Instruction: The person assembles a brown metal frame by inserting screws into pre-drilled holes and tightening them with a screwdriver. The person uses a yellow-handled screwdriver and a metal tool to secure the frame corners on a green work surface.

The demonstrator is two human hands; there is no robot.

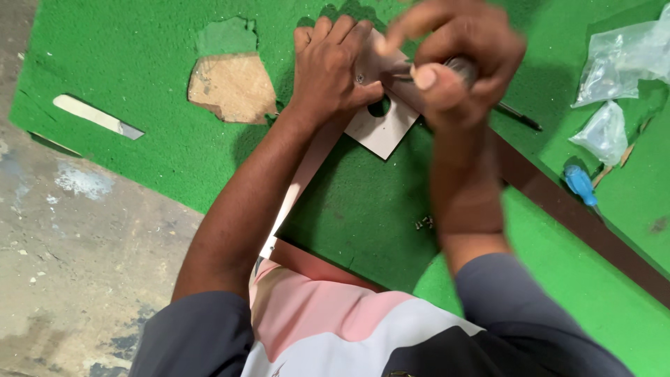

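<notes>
Shirt: pink, white and dark patterned cloth nearest the camera, low in the centre.
Left hand: pressed flat, fingers together, on the pale square metal plate with a round hole, far centre of the green felt-covered desk.
Right hand: closed around a dark-handled screwdriver, its tip at the plate beside the left hand; blurred.
Progress: plate lies over the long dark brown bar; whether any screw is seated I cannot tell.
Spare screws: a small cluster near centre, too small to count.
Count: two clear plastic bags far right, one blue-handled tool, one flat grey blade far left.
</notes>
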